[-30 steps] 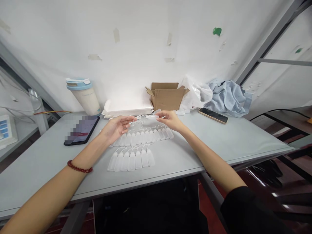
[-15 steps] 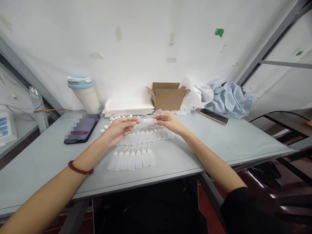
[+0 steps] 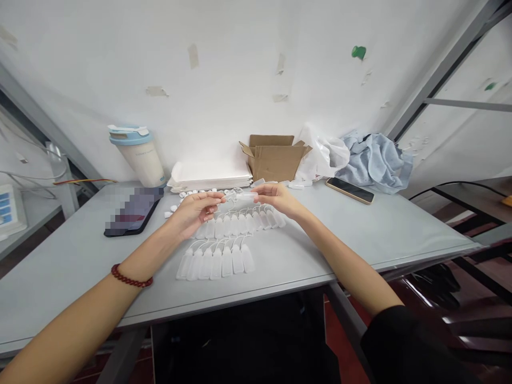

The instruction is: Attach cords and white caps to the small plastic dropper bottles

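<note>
Plainly translucent, a slim tag [image 3: 248,194], pinched in right fingers [image 3: 263,191], white cord [image 3: 232,194] in left fingers [image 3: 214,201].

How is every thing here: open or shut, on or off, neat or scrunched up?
Left hand: pinching white string
Right hand: pinching clear tag
Tags in rows: laid out, strings attached
Cardboard box: open, flaps spread
Cup: lid on
Black phone: screen lit, partly blurred out
Gold-edged phone: screen dark
Plastic bag: crumpled
Blue cloth: crumpled
White stack: neatly piled flat
</note>
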Motion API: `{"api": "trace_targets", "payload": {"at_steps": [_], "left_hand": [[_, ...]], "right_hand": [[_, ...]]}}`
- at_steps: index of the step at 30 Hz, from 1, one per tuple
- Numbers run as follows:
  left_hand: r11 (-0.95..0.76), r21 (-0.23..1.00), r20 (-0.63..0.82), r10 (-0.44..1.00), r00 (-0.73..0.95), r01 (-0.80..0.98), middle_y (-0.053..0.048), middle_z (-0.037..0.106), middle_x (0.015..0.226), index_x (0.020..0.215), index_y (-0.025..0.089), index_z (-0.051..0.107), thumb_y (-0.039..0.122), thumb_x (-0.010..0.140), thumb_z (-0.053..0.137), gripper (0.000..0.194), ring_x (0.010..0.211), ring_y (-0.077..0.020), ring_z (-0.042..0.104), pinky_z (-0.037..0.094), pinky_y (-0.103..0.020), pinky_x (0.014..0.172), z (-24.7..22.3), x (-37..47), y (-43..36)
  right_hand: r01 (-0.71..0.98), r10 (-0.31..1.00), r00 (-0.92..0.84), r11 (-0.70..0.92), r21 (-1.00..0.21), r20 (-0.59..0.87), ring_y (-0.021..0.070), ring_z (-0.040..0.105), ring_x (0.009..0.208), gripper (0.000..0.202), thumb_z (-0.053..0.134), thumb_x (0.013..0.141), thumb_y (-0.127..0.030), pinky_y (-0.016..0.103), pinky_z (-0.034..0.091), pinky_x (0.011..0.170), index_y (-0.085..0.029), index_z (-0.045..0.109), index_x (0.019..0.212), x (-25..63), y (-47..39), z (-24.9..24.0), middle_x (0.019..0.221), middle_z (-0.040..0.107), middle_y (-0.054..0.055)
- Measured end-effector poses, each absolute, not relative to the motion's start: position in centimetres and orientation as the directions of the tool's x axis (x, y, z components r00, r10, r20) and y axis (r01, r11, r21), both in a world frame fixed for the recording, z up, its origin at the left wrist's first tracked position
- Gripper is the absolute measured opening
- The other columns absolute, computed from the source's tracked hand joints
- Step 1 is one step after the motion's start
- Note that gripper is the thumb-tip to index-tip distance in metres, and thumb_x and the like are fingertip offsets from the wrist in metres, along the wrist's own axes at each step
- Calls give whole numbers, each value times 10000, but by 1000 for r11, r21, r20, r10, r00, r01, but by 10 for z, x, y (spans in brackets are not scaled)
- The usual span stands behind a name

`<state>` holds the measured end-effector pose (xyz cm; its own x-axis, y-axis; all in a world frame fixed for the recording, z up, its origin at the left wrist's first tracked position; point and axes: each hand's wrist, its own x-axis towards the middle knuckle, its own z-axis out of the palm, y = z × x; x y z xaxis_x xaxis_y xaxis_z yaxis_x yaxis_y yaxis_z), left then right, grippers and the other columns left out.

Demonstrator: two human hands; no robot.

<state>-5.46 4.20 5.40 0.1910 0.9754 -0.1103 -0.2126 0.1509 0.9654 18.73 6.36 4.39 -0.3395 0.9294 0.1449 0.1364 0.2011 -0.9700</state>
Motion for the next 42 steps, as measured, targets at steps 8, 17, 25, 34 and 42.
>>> {"api": "trace_targets", "payload": {"at_steps": [8,17,25,34,42], "left_hand": [[147,963,-108,979,174,-226,-68,632,808,719,104,718,85,621,731,101,513,-37,412,258,-153,379,57,-54,39],[160,957,-111,972,205,-243,-59,619,809,755,96,723,92,622,743,135,520,-34,420,268,-139,376,55,-55,41],[183,965,-143,967,210,-186,-51,612,782,742,104,720,94,614,757,134,527,-44,421,261,-159,386,54,-53,40],[128,991,-116,967,225,-36,-66,646,792,788,132,728,257,660,770,184,510,-59,389,227,-196,405,52,-50,36],[39,994,-62,967,246,98,-15,548,592,699,158,711,283,680,735,129,485,-77,344,227,-215,427,55,-46,30]], "right_hand": [[140,929,-333,217,-966,160,143,637,761,226,689,731,-256,292,477,728,-148,712,928,192,67,44,771,694,29],[107,920,-370,182,-977,131,138,650,749,199,690,724,-214,288,495,736,-143,712,908,188,63,47,766,700,23],[83,908,-396,183,-980,136,140,646,769,205,696,731,-232,283,485,732,-149,722,916,188,64,45,802,707,31],[81,887,-441,191,-978,137,130,638,740,182,675,750,-224,275,481,716,-164,726,913,184,61,44,784,705,23],[71,856,-498,198,-978,137,130,637,695,181,674,771,-247,281,484,713,-161,704,927,181,57,42,712,700,13]]}}
